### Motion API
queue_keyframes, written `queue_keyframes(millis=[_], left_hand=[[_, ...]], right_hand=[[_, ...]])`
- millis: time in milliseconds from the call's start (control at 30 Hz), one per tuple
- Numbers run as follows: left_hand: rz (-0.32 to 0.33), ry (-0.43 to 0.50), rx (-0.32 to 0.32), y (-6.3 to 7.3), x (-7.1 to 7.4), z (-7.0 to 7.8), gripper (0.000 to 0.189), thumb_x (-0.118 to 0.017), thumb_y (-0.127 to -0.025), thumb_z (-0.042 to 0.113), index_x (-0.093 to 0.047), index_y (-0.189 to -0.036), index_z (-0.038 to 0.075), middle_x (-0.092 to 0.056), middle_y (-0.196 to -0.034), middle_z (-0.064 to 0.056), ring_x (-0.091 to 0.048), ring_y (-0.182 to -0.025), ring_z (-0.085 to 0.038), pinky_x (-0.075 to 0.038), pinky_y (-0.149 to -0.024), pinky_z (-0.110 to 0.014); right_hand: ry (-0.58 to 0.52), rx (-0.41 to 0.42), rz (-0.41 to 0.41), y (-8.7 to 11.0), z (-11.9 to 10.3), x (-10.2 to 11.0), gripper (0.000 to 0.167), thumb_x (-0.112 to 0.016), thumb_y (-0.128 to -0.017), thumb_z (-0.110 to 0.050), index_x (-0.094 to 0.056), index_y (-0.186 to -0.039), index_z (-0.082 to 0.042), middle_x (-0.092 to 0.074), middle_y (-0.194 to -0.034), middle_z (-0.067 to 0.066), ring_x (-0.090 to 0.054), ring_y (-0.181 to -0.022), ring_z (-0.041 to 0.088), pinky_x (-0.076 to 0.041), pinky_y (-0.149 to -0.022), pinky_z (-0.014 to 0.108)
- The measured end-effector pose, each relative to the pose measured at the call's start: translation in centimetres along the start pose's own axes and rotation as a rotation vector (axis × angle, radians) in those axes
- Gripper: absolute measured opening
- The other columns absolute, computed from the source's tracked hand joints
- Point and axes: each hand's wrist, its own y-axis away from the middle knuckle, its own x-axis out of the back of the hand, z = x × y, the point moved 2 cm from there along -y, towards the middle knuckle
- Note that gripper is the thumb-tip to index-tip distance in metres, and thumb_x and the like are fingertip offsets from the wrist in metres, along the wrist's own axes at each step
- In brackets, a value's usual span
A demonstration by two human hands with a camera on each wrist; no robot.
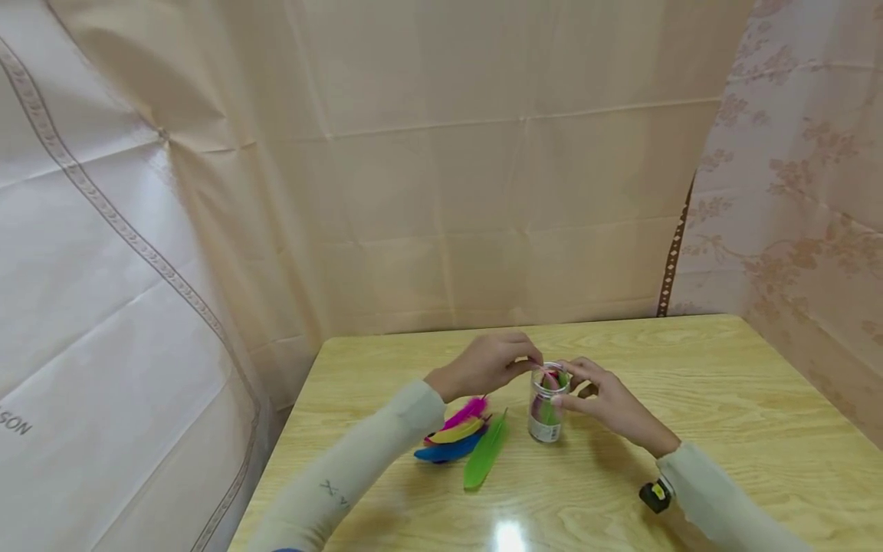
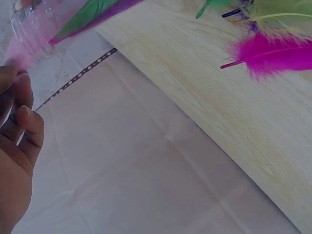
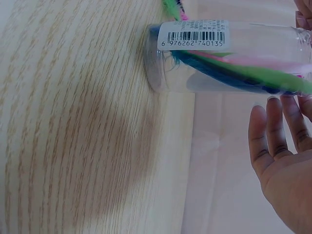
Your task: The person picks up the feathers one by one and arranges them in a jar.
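A clear jar (image 1: 546, 432) with a barcode label (image 3: 193, 35) stands upright on the wooden table, holding green, blue and pink feathers. At its mouth, my left hand (image 1: 488, 365) pinches the end of a pink feather (image 2: 27, 56) between thumb and fingers, the rest of it reaching down inside the glass. From the other side my right hand (image 1: 612, 400) grips the jar near the rim with thumb and forefinger. Its other fingers (image 3: 275, 126) lie beside the wall. Left of the jar lies a loose green feather (image 1: 486, 454).
Beside the green feather, a small pile holds a magenta feather (image 1: 466, 414), a yellow feather (image 1: 457, 432) and a blue feather (image 1: 450, 450). The wooden table (image 1: 690, 368) ends at a beige hanging cloth (image 1: 448, 192) behind. A black device (image 1: 654, 496) sits at the right wrist.
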Motion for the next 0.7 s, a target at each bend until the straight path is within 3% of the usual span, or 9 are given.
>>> queue_keyframes(millis=[167, 467, 700], left_hand=[[-0.049, -0.002, 0.012, -0.5, -0.1, 0.3, 0.014, -0.064, -0.104, 0.016, -0.074, -0.113, 0.013, -0.07, -0.11, 0.004, -0.066, -0.096, -0.006, -0.048, -0.087, -0.012], [0.017, 0.067, 0.082, -1.1, 1.5, -0.1, 0.011, -0.062, -0.105, 0.013, -0.069, -0.111, 0.008, -0.071, -0.105, -0.001, -0.061, -0.084, -0.009, -0.048, -0.078, -0.015], [-0.051, 0.021, 0.113, -1.6, 1.4, -0.2, 0.013, -0.063, -0.104, 0.019, -0.072, -0.109, 0.01, -0.07, -0.104, 0.001, -0.06, -0.085, -0.007, -0.047, -0.076, -0.013]], right_hand=[[0.002, -0.006, -0.002, 0.1, 0.0, 0.0, 0.054, -0.072, -0.099, -0.029, -0.053, -0.15, -0.019, -0.057, -0.125, 0.001, -0.054, -0.106, 0.025, -0.051, -0.087, 0.033], [0.018, -0.007, 0.01, 0.1, -0.1, 0.0, 0.057, -0.073, -0.098, -0.03, -0.054, -0.15, -0.015, -0.058, -0.124, 0.001, -0.056, -0.106, 0.024, -0.052, -0.086, 0.033], [0.012, 0.0, 0.007, 0.0, -0.2, -0.2, 0.059, -0.074, -0.097, -0.028, -0.053, -0.149, -0.011, -0.057, -0.123, 0.002, -0.057, -0.104, 0.023, -0.053, -0.085, 0.032]])
